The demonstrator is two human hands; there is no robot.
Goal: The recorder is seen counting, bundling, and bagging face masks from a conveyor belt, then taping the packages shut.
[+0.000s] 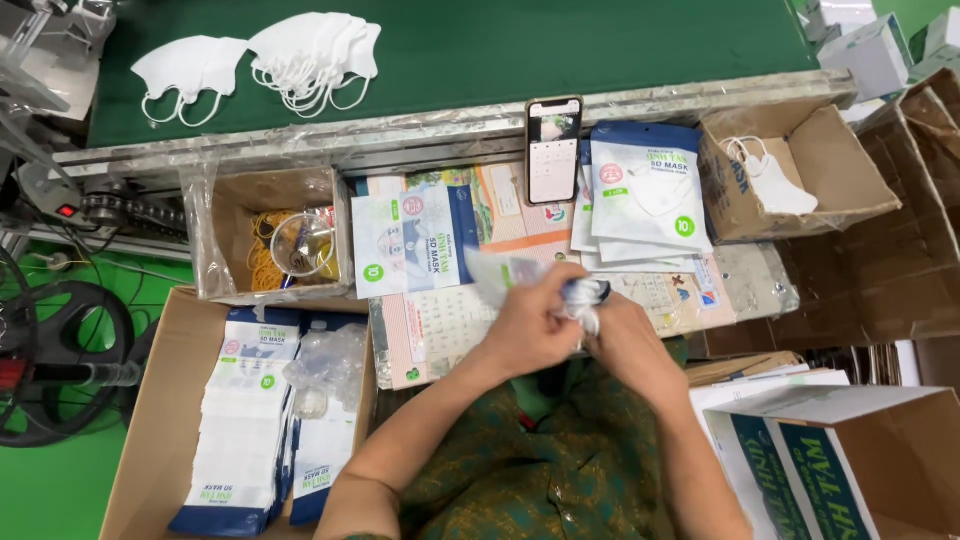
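Left hand [530, 325] and right hand [622, 335] meet over worktop, both closed on blurred mask pouch [520, 275] — white with blue edge, held above calendar sheet [440, 325]. Flat pouches [650, 195] stacked just beyond hands, one more [410, 242] to left. Phone [553, 150] stands upright against belt edge. Loose white masks [300, 50] lie on green belt [560, 40]. Small box [225, 235] holds rubber bands; right box [850, 190] holds one mask. Carton [150, 420] at lower left — filled packs stacked inside.
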